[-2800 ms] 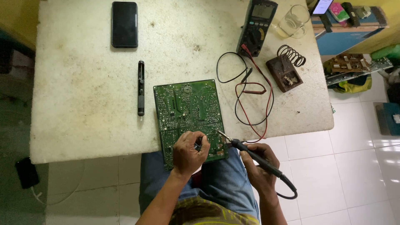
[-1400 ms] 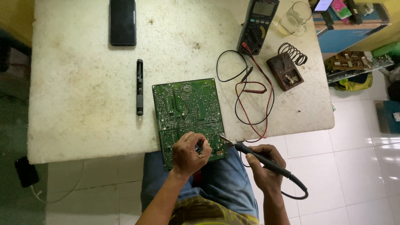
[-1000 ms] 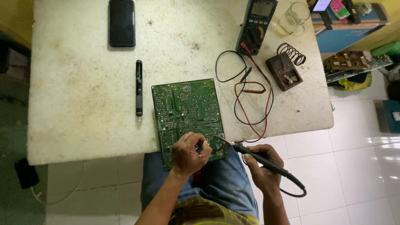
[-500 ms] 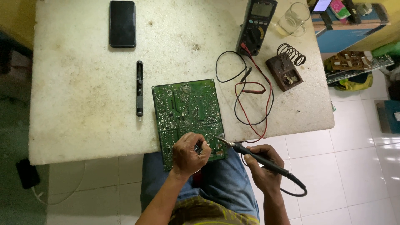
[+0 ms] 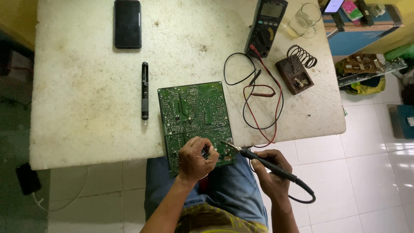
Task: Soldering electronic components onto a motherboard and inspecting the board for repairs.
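Note:
A green circuit board [image 5: 192, 112] lies solder side up at the front edge of a worn white table [image 5: 86, 95], overhanging my lap. My left hand [image 5: 195, 159] rests on the board's near end, fingers pinched on a small dark tool. My right hand [image 5: 271, 171] grips a black soldering iron [image 5: 258, 157]. The iron's metal tip touches the board's lower right corner, just right of my left hand's fingers.
On the table are a black phone [image 5: 127, 23], a black pen-like tool [image 5: 145, 90], a multimeter [image 5: 266, 26] with red and black leads [image 5: 258, 97], a soldering iron stand with a coil [image 5: 296, 69] and a glass mug [image 5: 305, 20]. White floor tiles lie right.
The iron's tip has stayed at the board's lower right corner with only small shifts. Its cord loop below my right hand has swung slightly. My left hand has kept its place.

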